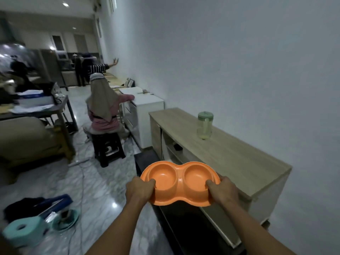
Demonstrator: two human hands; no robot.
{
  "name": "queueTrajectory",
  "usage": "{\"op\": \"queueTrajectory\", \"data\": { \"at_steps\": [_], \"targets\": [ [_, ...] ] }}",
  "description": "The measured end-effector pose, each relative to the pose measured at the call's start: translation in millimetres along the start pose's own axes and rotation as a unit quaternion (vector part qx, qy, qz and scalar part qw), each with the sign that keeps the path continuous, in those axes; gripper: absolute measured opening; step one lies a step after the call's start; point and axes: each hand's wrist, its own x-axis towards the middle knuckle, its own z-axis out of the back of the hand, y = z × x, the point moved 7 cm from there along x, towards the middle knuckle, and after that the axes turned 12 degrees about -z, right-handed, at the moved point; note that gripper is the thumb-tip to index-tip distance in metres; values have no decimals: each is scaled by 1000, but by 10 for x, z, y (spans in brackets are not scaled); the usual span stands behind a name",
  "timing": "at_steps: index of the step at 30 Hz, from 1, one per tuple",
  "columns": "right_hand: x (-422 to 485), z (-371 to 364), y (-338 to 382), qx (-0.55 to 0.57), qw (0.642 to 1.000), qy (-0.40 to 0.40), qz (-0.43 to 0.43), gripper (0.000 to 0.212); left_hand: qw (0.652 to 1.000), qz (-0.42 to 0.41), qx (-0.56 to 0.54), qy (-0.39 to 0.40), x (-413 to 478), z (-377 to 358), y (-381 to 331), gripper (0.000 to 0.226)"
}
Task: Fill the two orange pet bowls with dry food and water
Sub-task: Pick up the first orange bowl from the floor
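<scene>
An orange double pet bowl [179, 183], two round wells joined in one piece, is held level in the air in front of me. Both wells look empty. My left hand [138, 189] grips its left rim with the thumb inside the left well. My right hand [223, 191] grips the right rim, thumb over the edge of the right well. A clear jug with a green lid [204, 125] stands on the wooden cabinet [239, 159] ahead to the right, with a pale layer at its bottom.
The long low wooden cabinet runs along the white wall on the right, a dark surface [184, 227] below my hands. A person sits on a black stool [108, 150] ahead. A sofa [27, 140] is at left. Cables, a teal roll [23, 230] and clutter lie on the marble floor.
</scene>
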Motion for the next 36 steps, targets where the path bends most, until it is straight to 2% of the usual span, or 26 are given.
{"op": "queueTrajectory", "data": {
  "at_steps": [7, 12, 18, 26, 31, 36],
  "targets": [
    [259, -1046, 1005, 4, 1000, -13, -17, 44, 1000, 0, 8, -3, 1305, 644, 267, 50],
    [659, -1572, 1600, -7, 999, -31, -23, 40, 1000, -12, 15, 8, 2260, 730, 330, 54],
    [1576, -2091, 2233, -2, 998, -47, -31, 40, 999, -18, 21, 24, 3520, 515, 166, 53],
    [3199, -2710, 3238, 18, 996, -61, -55, 45, 999, -32, 31, 29, 5421, 124, -448, 60],
    [3845, -2928, 3473, 9, 994, -69, -85, 50, 996, -43, 44, 63, 6162, -165, -718, 51],
    [4485, -3077, 3509, 8, 985, -111, -131, 53, 990, -77, 41, 110, 6893, -645, -992, 49]
  ]
}}
